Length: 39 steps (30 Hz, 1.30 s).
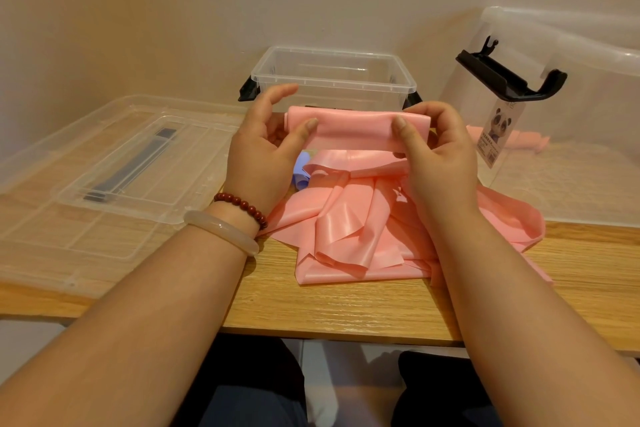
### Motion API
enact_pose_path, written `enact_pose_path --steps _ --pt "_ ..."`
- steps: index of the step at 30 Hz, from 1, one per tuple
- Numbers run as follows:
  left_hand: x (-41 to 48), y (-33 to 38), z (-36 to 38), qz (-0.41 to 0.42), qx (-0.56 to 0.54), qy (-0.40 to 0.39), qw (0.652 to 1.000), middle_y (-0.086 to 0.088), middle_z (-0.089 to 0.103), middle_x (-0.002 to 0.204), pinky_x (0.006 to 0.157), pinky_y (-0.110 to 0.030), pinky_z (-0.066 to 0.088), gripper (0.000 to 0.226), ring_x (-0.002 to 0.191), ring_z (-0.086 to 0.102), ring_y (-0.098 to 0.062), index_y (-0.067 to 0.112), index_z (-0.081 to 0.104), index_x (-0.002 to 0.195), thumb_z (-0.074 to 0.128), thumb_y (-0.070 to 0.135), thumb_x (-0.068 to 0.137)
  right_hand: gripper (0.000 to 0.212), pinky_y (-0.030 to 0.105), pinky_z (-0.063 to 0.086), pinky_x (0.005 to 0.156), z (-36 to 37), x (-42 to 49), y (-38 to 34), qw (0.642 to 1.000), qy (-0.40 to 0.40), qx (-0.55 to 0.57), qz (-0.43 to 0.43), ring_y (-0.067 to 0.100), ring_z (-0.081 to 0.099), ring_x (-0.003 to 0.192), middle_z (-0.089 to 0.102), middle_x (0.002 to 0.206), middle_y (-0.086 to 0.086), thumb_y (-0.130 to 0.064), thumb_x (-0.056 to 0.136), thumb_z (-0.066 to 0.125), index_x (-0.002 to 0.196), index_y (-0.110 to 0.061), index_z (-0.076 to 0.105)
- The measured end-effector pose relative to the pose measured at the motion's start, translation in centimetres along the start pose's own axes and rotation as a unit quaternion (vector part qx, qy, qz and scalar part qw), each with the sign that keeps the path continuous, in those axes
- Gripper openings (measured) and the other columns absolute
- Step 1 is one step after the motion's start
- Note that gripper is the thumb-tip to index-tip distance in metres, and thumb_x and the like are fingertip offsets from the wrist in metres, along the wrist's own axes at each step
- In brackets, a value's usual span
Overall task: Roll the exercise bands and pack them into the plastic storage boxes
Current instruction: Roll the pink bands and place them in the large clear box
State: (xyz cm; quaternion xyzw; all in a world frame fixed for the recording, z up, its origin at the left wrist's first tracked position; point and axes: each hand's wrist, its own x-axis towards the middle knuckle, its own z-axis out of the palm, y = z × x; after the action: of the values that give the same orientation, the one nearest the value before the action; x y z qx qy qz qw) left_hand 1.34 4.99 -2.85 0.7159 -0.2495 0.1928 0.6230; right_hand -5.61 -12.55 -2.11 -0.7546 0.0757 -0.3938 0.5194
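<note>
A long pink exercise band (353, 218) lies bunched in folds on the wooden table (346, 308). Its top end is rolled into a short tube held above the pile. My left hand (266, 149) pinches the roll's left end with the thumb on top. My right hand (433, 152) pinches the right end the same way. A small clear storage box (332, 76) with black latches stands open just behind the roll. A bit of a purple band (301, 170) shows under my left hand.
A clear lid (114, 170) lies flat on the left of the table. A large clear box (568, 135) with a black handle and a panda label stands at the right, with pink band material inside. The wall is close behind. The table's front edge is near my lap.
</note>
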Motion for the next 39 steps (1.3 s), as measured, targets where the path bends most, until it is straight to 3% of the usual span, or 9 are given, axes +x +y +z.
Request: enact_pose_path --steps 5,10,16,18,22,26,33,36,39 --pt "0.07 -0.19 0.11 0.014 -0.016 0.000 1.000 0.017 0.064 0.097 0.082 -0.025 0.056 0.021 0.093 0.063 0.000 0.036 0.061 0.105 0.061 0.018 0.094 0.008 0.034 0.058 0.069 0.04 0.11 0.08 1.000 0.004 -0.008 0.006 0.009 0.061 0.085 0.060 0.095 -0.016 -0.025 0.093 0.062 0.096 -0.032 0.059" --pt "-0.02 -0.04 0.25 -0.012 -0.036 -0.048 0.998 0.019 0.060 0.105 0.081 -0.012 0.050 0.037 0.093 0.060 0.011 0.031 0.056 0.117 0.068 0.012 0.088 0.007 0.021 0.055 0.065 0.06 0.52 0.52 1.000 0.006 -0.006 -0.008 0.020 0.062 0.093 0.061 0.108 -0.001 -0.021 0.094 0.062 0.094 -0.024 0.068" --pt "0.12 -0.13 0.19 -0.013 -0.004 -0.007 1.000 0.022 0.058 0.102 0.080 -0.011 0.050 0.031 0.092 0.059 0.008 0.031 0.056 0.117 0.066 0.020 0.090 0.020 0.013 0.050 0.080 0.05 0.41 0.54 0.998 -0.032 -0.035 -0.037 0.001 0.056 0.101 0.057 0.115 -0.002 -0.024 0.086 0.072 0.106 -0.021 0.068" --pt "0.10 -0.22 0.12 -0.001 0.018 -0.002 1.000 0.022 0.059 0.099 0.080 -0.014 0.052 0.023 0.092 0.061 0.000 0.034 0.057 0.112 0.064 0.025 0.091 0.021 0.020 0.053 0.082 0.10 0.36 0.51 0.998 -0.031 -0.037 -0.040 0.004 0.059 0.099 0.059 0.112 -0.005 -0.025 0.086 0.072 0.107 -0.024 0.068" --pt "0.09 -0.38 -0.02 0.022 0.046 -0.007 0.999 0.023 0.059 0.093 0.075 -0.010 0.049 0.014 0.087 0.058 0.001 0.036 0.058 0.105 0.060 0.028 0.094 0.013 0.023 0.056 0.068 0.17 0.31 0.36 0.999 -0.020 -0.015 -0.019 0.019 0.064 0.092 0.063 0.107 -0.001 -0.026 0.088 0.070 0.101 -0.026 0.067" --pt "0.21 -0.53 -0.02 0.019 0.055 -0.010 0.998 0.022 0.058 0.089 0.070 -0.005 0.044 0.009 0.081 0.054 0.007 0.034 0.061 0.101 0.059 0.027 0.094 0.008 0.046 0.055 0.079 0.23 0.20 0.26 0.999 -0.012 -0.041 -0.026 0.017 0.063 0.092 0.064 0.099 -0.008 -0.031 0.089 0.067 0.097 -0.031 0.067" --pt "0.16 -0.17 -0.02 0.011 0.021 -0.013 1.000 0.015 0.061 0.090 0.072 -0.017 0.053 0.015 0.083 0.061 -0.004 0.037 0.056 0.103 0.058 0.025 0.095 0.007 0.040 0.053 0.077 0.37 -0.05 0.01 0.997 0.004 -0.063 -0.033 0.013 0.060 0.088 0.061 0.093 -0.015 -0.029 0.091 0.066 0.097 -0.029 0.063" --pt "-0.02 0.05 -0.05 0.021 0.019 -0.030 0.999 0.016 0.059 0.084 0.065 -0.013 0.049 0.021 0.071 0.057 0.002 0.041 0.055 0.105 0.048 0.021 0.100 0.007 0.041 0.054 0.076 0.36 0.07 0.24 0.998 0.009 -0.055 -0.042 0.014 0.063 0.085 0.063 0.098 -0.012 -0.027 0.090 0.067 0.096 -0.029 0.063" --pt "-0.13 0.04 0.04 0.012 0.018 -0.066 0.998 0.019 0.058 0.095 0.072 -0.011 0.049 0.022 0.082 0.058 0.002 0.041 0.055 0.108 0.053 0.021 0.098 0.005 0.039 0.052 0.080 0.19 0.17 0.33 0.993 0.015 -0.085 -0.081 0.009 0.060 0.088 0.058 0.092 -0.019 -0.022 0.091 0.064 0.092 -0.026 0.067"
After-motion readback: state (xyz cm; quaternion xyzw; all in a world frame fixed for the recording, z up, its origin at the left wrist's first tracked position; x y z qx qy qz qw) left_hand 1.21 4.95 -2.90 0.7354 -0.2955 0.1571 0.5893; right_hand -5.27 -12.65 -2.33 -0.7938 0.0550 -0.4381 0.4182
